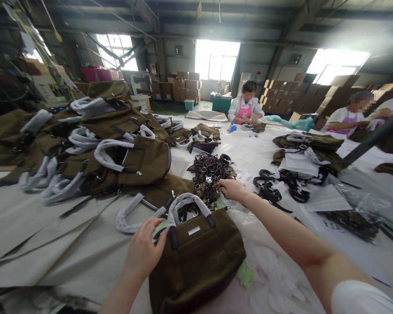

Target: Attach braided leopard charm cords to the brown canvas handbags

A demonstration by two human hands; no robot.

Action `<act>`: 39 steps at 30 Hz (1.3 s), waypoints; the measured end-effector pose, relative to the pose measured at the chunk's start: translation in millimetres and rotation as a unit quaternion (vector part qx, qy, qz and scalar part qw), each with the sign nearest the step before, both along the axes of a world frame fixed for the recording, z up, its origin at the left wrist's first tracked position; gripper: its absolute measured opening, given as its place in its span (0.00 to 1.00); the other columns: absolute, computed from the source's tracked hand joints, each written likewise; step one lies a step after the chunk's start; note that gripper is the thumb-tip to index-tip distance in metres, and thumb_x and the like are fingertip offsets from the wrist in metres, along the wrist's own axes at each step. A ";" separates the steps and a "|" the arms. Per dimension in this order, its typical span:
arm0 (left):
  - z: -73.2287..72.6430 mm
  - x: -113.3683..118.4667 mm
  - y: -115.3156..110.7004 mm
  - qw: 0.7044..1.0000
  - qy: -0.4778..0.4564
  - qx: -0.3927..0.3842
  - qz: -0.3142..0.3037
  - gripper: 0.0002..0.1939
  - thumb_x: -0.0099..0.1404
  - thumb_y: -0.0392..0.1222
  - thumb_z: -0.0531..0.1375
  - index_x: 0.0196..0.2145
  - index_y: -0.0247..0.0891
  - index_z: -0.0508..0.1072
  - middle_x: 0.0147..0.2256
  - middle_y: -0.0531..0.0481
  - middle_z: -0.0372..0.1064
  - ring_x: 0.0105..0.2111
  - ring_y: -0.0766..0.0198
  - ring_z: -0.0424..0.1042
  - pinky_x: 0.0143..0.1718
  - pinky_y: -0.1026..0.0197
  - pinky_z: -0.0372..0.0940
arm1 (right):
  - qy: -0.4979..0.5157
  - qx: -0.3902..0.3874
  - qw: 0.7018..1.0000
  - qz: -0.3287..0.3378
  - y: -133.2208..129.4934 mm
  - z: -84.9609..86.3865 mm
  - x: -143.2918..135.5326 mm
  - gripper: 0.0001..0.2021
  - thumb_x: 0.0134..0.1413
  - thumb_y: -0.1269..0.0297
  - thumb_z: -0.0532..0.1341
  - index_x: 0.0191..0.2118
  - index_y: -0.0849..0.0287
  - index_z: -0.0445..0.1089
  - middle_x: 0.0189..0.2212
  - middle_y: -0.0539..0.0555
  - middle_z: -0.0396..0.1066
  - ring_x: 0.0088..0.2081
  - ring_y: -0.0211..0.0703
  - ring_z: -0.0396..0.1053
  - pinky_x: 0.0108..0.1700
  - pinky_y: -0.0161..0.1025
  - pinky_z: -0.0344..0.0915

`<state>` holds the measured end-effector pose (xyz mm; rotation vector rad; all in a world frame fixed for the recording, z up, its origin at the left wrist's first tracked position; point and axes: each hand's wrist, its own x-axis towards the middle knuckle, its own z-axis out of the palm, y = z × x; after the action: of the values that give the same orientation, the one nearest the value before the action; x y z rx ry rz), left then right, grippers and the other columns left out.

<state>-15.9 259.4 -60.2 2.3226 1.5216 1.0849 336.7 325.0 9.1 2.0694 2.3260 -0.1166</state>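
An olive-brown handbag (199,257) with a wrapped, pale handle stands on the table directly before me. My left hand (147,244) is at the bag's upper left edge, thumb and fingers apart around a small green and dark item (160,228) that is partly hidden. Farther out, my right hand (232,189) reaches to the right side of a heap of dark beaded straps with metal rings (205,174). Its fingers are bent together at the heap's edge, and what they pinch is too small to make out.
Many olive bags (137,161) are piled at the left. Black coiled straps (270,185), more bags (308,141) and clear plastic packets (356,213) lie at the right. A person in a pink apron (244,111) works across the table; others sit at the right.
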 end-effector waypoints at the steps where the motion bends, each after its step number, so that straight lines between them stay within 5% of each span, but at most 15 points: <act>1: 10.5 5.2 -4.5 1.000 -0.012 -0.002 -0.014 0.13 0.66 0.48 0.56 0.43 0.38 0.72 0.43 0.41 0.74 0.43 0.52 0.74 0.45 0.49 0.71 | 0.009 0.018 1.000 -0.002 -9.2 11.9 -1.4 0.13 0.63 0.67 0.54 0.48 0.56 0.71 0.43 0.57 0.76 0.43 0.48 0.73 0.39 0.38 0.61; 6: 66.6 46.8 -36.8 0.991 -0.061 -0.011 -0.115 0.14 0.67 0.44 0.57 0.49 0.40 0.71 0.48 0.43 0.72 0.46 0.55 0.73 0.46 0.53 0.70 | 0.101 0.100 0.990 0.011 -83.5 62.9 -22.7 0.11 0.62 0.61 0.54 0.42 0.55 0.72 0.34 0.52 0.76 0.35 0.42 0.71 0.35 0.35 0.58; 11: 97.0 87.2 -67.2 0.969 -0.086 -0.051 -0.227 0.19 0.65 0.40 0.59 0.54 0.40 0.70 0.50 0.42 0.72 0.49 0.55 0.71 0.49 0.55 0.67 | 0.263 0.068 0.961 0.040 -160.2 69.6 -53.1 0.11 0.60 0.63 0.55 0.29 0.58 0.71 0.23 0.49 0.70 0.26 0.37 0.65 0.29 0.34 0.53; 15: 96.8 101.3 -82.5 0.941 -0.126 -0.171 -0.263 0.07 0.66 0.39 0.57 0.36 0.37 0.75 0.32 0.48 0.75 0.32 0.62 0.73 0.37 0.61 0.66 | 0.413 -0.064 0.908 0.005 -186.9 53.0 -63.7 0.13 0.57 0.63 0.55 0.23 0.59 0.65 0.17 0.47 0.64 0.22 0.35 0.61 0.25 0.32 0.52; 19: 88.7 103.5 -93.2 0.915 -0.173 -0.237 -0.275 0.09 0.66 0.36 0.55 0.36 0.37 0.76 0.33 0.49 0.75 0.33 0.63 0.73 0.37 0.63 0.66 | 0.495 -0.114 0.860 -0.045 -192.7 34.6 -62.9 0.12 0.54 0.64 0.54 0.21 0.58 0.62 0.14 0.45 0.59 0.18 0.33 0.57 0.21 0.31 0.51; 33: 81.9 107.7 -100.5 0.936 -0.187 -0.201 -0.221 0.04 0.62 0.39 0.61 0.33 0.37 0.75 0.29 0.50 0.73 0.29 0.64 0.71 0.33 0.63 0.65 | 0.422 -0.068 0.902 -0.055 -195.4 31.6 -64.4 0.15 0.54 0.64 0.54 0.18 0.59 0.58 0.13 0.45 0.57 0.18 0.32 0.55 0.21 0.33 0.45; 35: 78.2 109.1 -99.8 0.922 -0.219 -0.237 -0.212 0.06 0.62 0.40 0.61 0.30 0.36 0.75 0.27 0.49 0.73 0.27 0.64 0.70 0.31 0.64 0.65 | 0.414 -0.054 0.907 -0.046 -196.0 30.9 -64.1 0.16 0.56 0.63 0.55 0.18 0.59 0.58 0.14 0.45 0.58 0.19 0.33 0.55 0.22 0.33 0.46; 39: 68.7 109.4 -96.2 0.850 -0.324 -0.347 -0.228 0.09 0.63 0.44 0.61 0.30 0.35 0.73 0.26 0.49 0.73 0.26 0.64 0.71 0.30 0.65 0.66 | 0.378 0.024 0.925 -0.033 -199.9 30.6 -63.4 0.14 0.57 0.60 0.59 0.23 0.59 0.65 0.17 0.46 0.62 0.22 0.34 0.58 0.25 0.34 0.50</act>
<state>93.5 163.1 8.5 1.4719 0.8285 0.8525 273.3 125.1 39.7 2.4311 2.6206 -1.0419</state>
